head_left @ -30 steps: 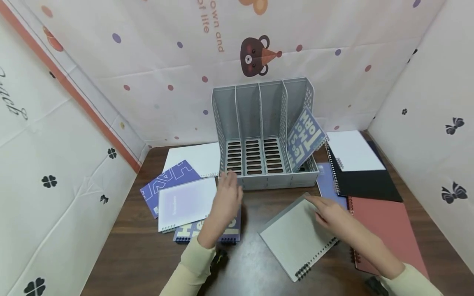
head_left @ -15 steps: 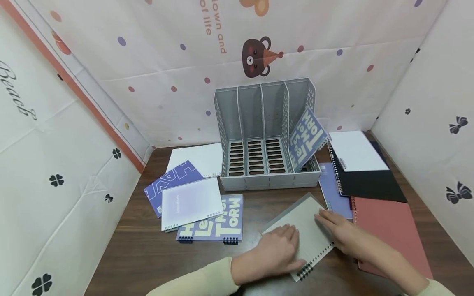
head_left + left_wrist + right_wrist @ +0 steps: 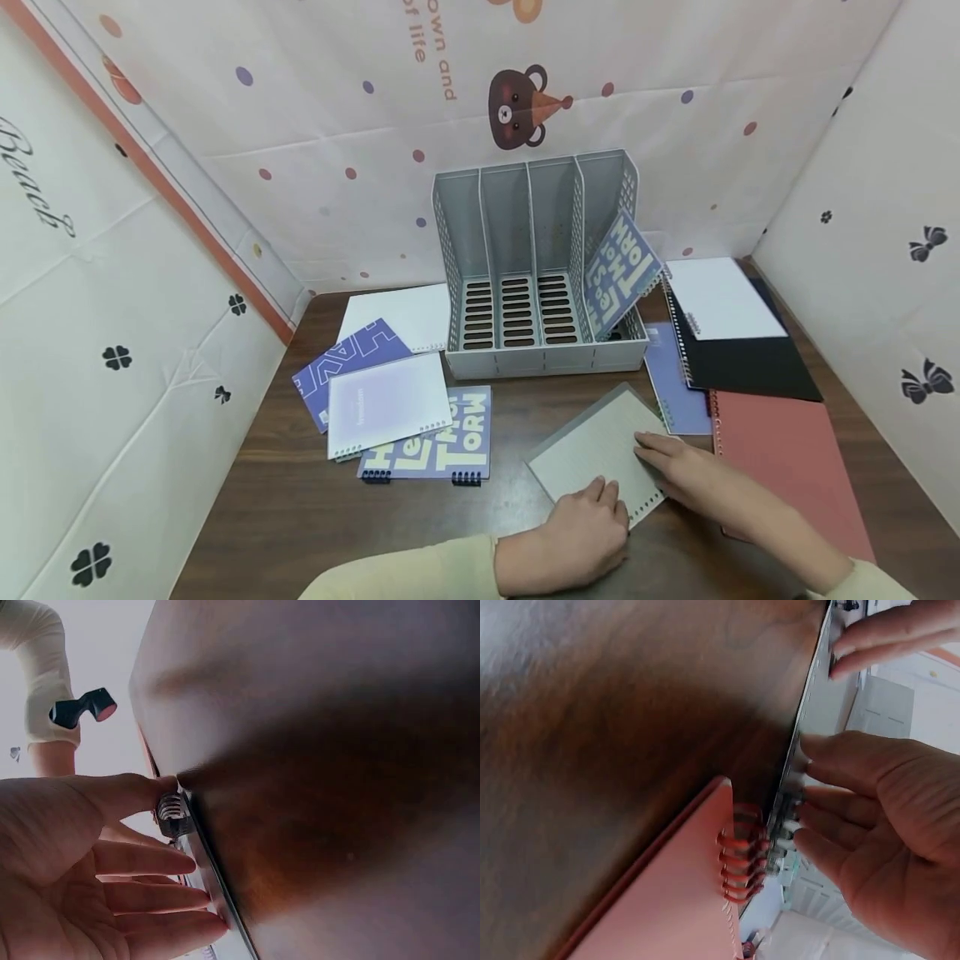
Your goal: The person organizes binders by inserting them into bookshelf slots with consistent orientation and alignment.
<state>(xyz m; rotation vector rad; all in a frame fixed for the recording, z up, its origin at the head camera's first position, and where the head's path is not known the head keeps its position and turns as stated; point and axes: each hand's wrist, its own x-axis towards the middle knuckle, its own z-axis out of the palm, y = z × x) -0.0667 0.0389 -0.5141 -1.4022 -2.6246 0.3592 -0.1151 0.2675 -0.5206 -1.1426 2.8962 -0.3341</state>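
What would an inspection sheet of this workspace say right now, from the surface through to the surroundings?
Surface: dark wood-grain table, with some glare.
Job's things: pale spiral notebook lying askew; grey four-slot rack behind it; patterned notebook tilted in the rightmost slot.
Clutter: overlapping notebooks at left; at right, purple notebook, red notebook, and white notebook on black notebook.
Grips: left grip and right grip both touch the spiral notebook near its binding rings.
Cables: nothing seen.
Surroundings: printed wall coverings on three sides.

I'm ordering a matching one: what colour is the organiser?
The organiser is grey, clearest in the head view.
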